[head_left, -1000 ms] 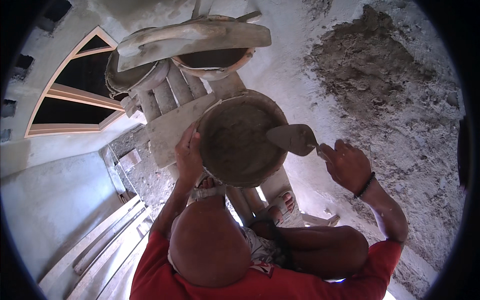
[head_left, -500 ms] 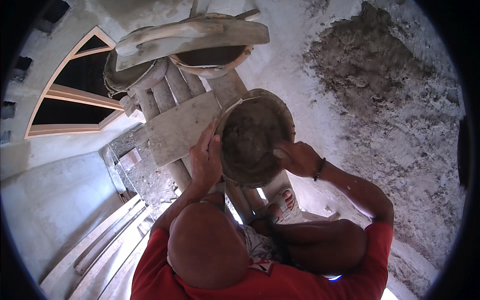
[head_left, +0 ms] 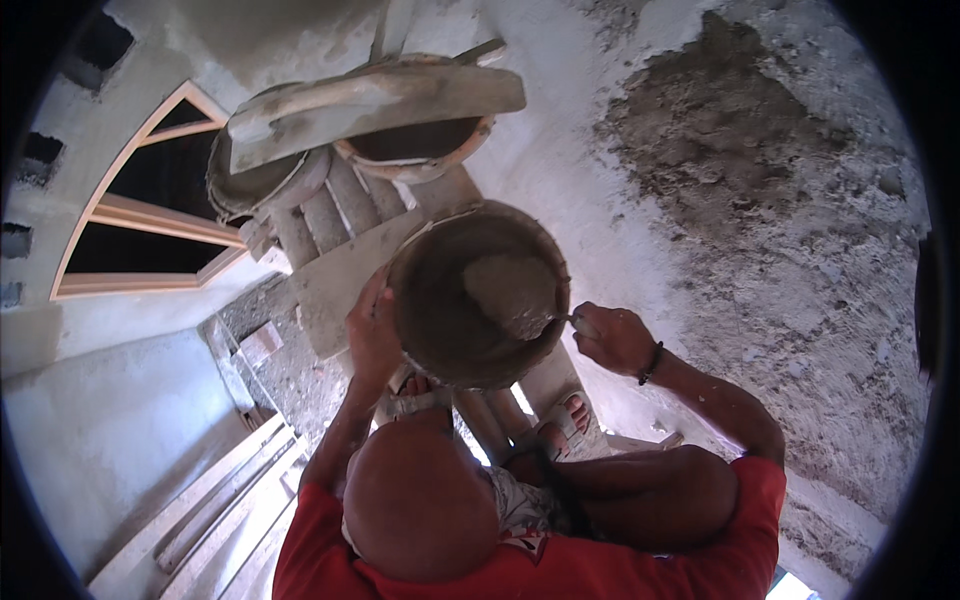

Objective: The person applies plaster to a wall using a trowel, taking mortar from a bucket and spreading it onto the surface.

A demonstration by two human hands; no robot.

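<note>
Gripping the trowel point(head_left: 512, 297), and there it was, the right hand point(head_left: 615, 338) sat just outside the round tub point(head_left: 430, 260) at four o'clock, fingers closed together on the handle and hiding most of it. What an angle on that tool! Its long axis ran from the fist toward ten o'clock, the neck crossing above the rim, the blade lying within the tub's circle, right of centre, under a pale coat of wet grey mix point(head_left: 492, 280). Whether the blade touched the tub or hung above its floor, I could not tell.

Over at nine o'clock, the left hand point(head_left: 373, 325) lay against the tub's outer side, fingertips up near the rim; whether those fingers were clamped on it or merely braced, I could not make out. The right was plainly the hand nearer the blade, with half the tub's width separating it from the left.

And the surroundings! Sandalled feet stood at seven and five o'clock from the tub. A flat board point(head_left: 325, 315) showed beyond the left hand, at nine. Up at eleven, a long plank point(head_left: 385, 105) bridged two more vessels. Off toward two o'clock, well apart from the tub, a dark rough patch point(head_left: 735, 120) marked the pale wall point(head_left: 590, 200).
</note>
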